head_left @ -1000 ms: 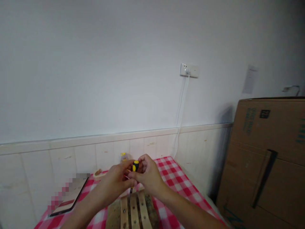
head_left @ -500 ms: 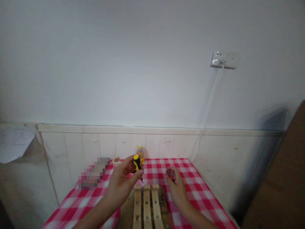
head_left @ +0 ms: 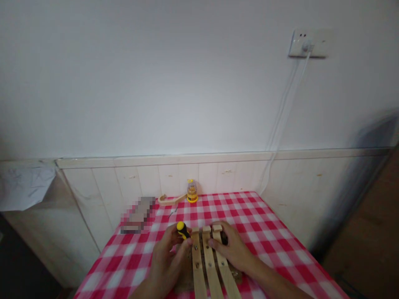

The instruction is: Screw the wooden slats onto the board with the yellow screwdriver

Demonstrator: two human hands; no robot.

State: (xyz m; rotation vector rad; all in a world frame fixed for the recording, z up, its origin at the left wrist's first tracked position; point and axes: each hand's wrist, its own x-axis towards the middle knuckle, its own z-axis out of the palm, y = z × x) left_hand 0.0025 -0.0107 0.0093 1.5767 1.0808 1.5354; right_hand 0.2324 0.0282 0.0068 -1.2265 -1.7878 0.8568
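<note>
Red-and-white checked, the worktop (head_left: 268,224) is topped with three side-by-side wooden strips (head_left: 213,278), grasped by the right hand (head_left: 235,249), thumb over the middle one. In the left hand (head_left: 166,257), beside them, a tilted yellow-and-black screwdriver (head_left: 183,231) is gripped.

No lettering can be read; the marked paper sheet (head_left: 26,187) at the frame's left edge is too blurred.

Past the right hand (head_left: 233,248), right of the 3 slats (head_left: 212,272), the surface (head_left: 274,238) lies free; bottle (head_left: 192,192) and hook (head_left: 170,202) obstruct the back left.
</note>
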